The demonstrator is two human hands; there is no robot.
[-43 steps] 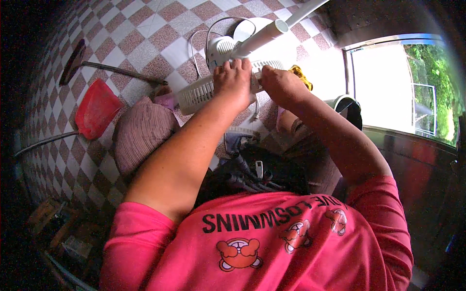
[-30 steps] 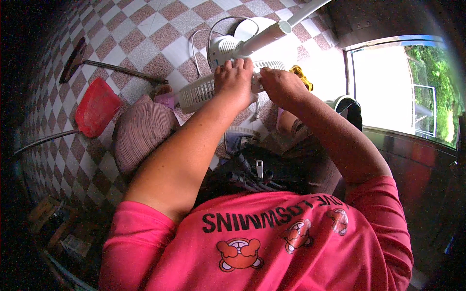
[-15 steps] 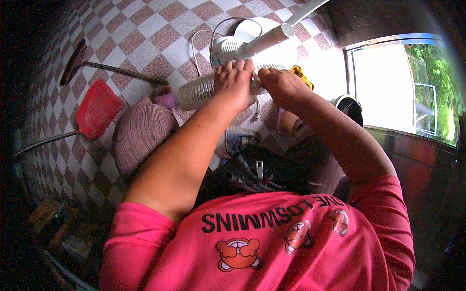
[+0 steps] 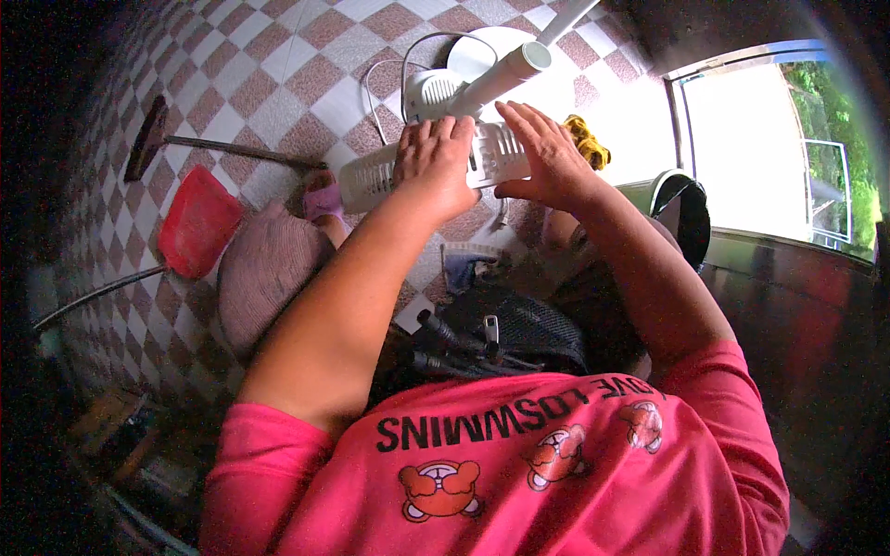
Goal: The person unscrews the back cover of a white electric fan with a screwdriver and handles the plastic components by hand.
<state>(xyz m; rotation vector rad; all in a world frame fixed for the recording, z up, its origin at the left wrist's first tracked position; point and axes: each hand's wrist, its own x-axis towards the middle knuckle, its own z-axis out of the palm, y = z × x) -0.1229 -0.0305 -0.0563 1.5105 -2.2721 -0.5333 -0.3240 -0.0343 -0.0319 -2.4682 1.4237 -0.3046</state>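
A white slotted fan guard (image 4: 369, 181) lies crosswise in front of me. My left hand (image 4: 433, 167) grips its middle, fingers curved over the top. At its right end, my right hand (image 4: 545, 162) has its fingers stretched and spread above the guard and the thumb low by the bottom edge; exact contact is unclear. Just beyond stands a white motor housing (image 4: 432, 91) with a tube (image 4: 493, 80), a round white base (image 4: 468, 49) and a thin cable looping at the left. A plug dangles below the guard.
A red dustpan (image 4: 197, 222) and a broom (image 4: 146, 139) lie on the checkered floor (image 4: 232, 65) to my left. A yellow cloth (image 4: 591, 144) is beyond my right hand, beside a pale bucket (image 4: 677, 213). A bright doorway (image 4: 742, 157) is at the right.
My right hand has loosened from its closed grip, spreading its fingers upward and dropping the thumb. My left hand has shifted slightly left, still on the guard.
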